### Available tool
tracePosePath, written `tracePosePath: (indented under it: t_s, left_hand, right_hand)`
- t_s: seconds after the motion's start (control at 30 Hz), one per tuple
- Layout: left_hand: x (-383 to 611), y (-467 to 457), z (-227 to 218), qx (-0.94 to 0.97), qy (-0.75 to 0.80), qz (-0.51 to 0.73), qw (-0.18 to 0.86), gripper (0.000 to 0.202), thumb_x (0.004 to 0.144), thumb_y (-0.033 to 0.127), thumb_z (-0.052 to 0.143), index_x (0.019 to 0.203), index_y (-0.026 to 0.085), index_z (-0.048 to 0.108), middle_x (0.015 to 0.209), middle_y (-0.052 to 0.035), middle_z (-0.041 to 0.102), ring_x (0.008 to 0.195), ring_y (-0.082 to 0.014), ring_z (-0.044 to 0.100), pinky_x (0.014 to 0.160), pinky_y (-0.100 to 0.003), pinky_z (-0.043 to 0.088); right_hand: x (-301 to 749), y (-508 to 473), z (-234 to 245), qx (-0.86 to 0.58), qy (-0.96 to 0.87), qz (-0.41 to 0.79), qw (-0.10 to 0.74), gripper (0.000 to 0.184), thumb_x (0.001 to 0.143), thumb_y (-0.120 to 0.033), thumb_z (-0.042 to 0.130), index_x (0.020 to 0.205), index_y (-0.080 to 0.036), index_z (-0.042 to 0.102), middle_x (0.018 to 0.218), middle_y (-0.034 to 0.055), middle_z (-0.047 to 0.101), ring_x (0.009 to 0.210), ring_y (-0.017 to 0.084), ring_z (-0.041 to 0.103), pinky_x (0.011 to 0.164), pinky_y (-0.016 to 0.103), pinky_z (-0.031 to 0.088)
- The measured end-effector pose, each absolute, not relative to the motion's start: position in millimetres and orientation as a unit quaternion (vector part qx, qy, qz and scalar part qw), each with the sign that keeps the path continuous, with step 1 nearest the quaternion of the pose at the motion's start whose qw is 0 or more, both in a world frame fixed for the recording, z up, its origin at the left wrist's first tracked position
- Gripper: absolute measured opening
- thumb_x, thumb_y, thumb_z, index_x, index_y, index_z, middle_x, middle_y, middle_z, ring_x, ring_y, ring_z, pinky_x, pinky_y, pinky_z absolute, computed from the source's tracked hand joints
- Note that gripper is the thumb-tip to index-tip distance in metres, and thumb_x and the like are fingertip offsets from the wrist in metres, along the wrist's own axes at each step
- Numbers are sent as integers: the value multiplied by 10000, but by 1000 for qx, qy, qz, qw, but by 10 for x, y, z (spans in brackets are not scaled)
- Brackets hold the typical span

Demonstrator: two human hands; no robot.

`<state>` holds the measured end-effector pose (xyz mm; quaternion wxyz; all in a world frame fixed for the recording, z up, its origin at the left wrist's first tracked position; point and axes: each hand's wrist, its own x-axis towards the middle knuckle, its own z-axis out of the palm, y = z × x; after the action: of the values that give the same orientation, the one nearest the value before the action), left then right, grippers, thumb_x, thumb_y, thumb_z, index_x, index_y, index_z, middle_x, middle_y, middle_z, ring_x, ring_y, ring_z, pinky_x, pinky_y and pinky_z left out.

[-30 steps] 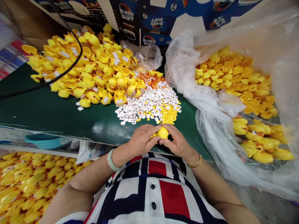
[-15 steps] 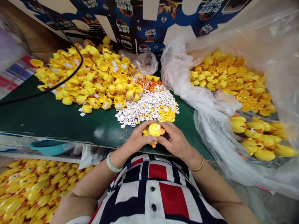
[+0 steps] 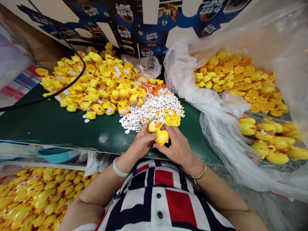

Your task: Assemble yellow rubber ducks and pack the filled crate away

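Note:
Both hands pinch one small yellow toy duck [image 3: 159,132] with an orange beak over the near edge of the green table [image 3: 48,123]. My left hand [image 3: 141,144] grips its left side with thumb and fingers closed. My right hand [image 3: 176,146] holds its right side and underside. Just beyond the duck lies a pile of small white parts [image 3: 151,110], with small yellow parts [image 3: 172,118] and orange parts [image 3: 152,86] beside it.
A heap of yellow duck shells [image 3: 96,81] covers the table's far left, crossed by a black cable [image 3: 60,89]. A clear plastic bag [image 3: 216,106] at the right holds yellow ducks [image 3: 267,138]. More ducks [image 3: 29,199] fill a bin at lower left. Printed cartons [image 3: 144,25] stand behind.
The duck has been turned in both hands: first only its round yellow back showed, now its head and orange beak face up. The hands stayed at the table edge.

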<state>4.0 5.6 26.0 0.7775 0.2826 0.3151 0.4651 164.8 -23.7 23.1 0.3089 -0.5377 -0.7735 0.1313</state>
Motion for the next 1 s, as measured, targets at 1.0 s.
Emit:
tracePosePath:
  t_s: [1.0]
  left_hand:
    - [-106,203,289,806,363,349,310,509,714,509,778,1112,219,650,1026,-84,668,953,-239,599,886,-386,458]
  right_hand:
    - [1728,-180,-37,-445,-823,183,302,472,895,-401,583,1284,-185,428,1179,148,570,1064,292,553,887,476,518]
